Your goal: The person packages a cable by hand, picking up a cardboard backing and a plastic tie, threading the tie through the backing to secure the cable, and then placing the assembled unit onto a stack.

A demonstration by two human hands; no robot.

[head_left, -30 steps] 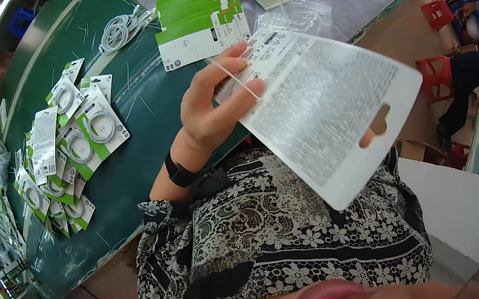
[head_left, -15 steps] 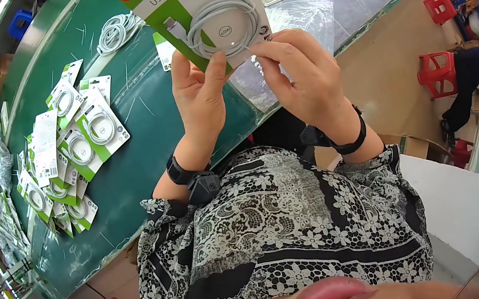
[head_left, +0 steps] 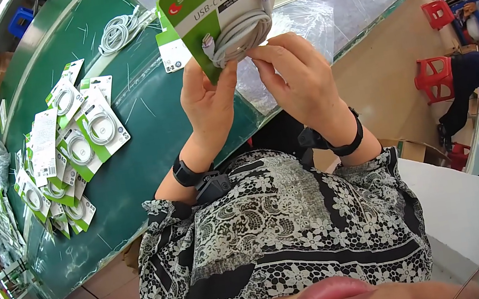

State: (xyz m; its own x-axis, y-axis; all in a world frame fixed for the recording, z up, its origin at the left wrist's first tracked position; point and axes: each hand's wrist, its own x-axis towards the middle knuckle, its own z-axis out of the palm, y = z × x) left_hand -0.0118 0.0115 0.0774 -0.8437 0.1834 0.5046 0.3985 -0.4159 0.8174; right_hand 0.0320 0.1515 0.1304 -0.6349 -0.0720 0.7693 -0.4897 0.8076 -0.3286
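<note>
While green, table below held cable, red stool rightward.

The raised green-and-white card carries a red emblem with pale lettering on its green corner, and large grey print runs across the white part. A dark rounded label below it bears lighter lettering too small to make out. In the pile at left, a white card back shows rows of fine print, illegible at this size. The coil-bearing pack beside it has tiny dark corner marks, likewise unreadable.
</note>
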